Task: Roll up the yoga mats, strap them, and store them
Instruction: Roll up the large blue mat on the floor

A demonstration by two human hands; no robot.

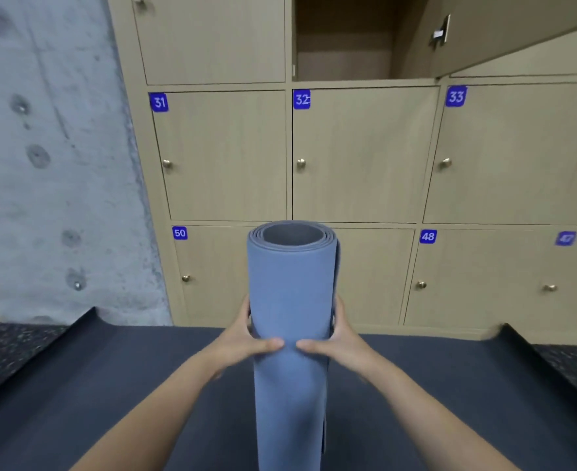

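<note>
Centre foreground, in front of the lockers [358, 154]: a rolled blue yoga mat [292, 300], held upright, with the spiral of its layers and a grey inner face showing at the open upper end. On the roll's left side, the left hand [246, 338] grips it with the thumb laid across the front. On the roll's right side, at the same level, the right hand [339, 338] grips it likewise, so the two thumb tips nearly meet. The other fingers of both hands curl round the back of the roll and are mostly hidden. The roll's lower end passes out of the bottom edge of the view, so it cannot be told whether it rests on anything.

Beneath and behind the roll, a dark mat [110, 385] lies unrolled on the floor, its far corners turned up to the roll's left and right. Behind the roll, the beige lockers carry brass knobs and blue number labels. Label 32 [301, 99] sits directly above the roll's upper end, with 31 to the left and 33 to the right. Labels 50 and 48 flank that end. Higher above the roll, one open compartment [344, 39] has its door swung to the right. Far left of the roll stands a grey concrete wall [42, 164].
</note>
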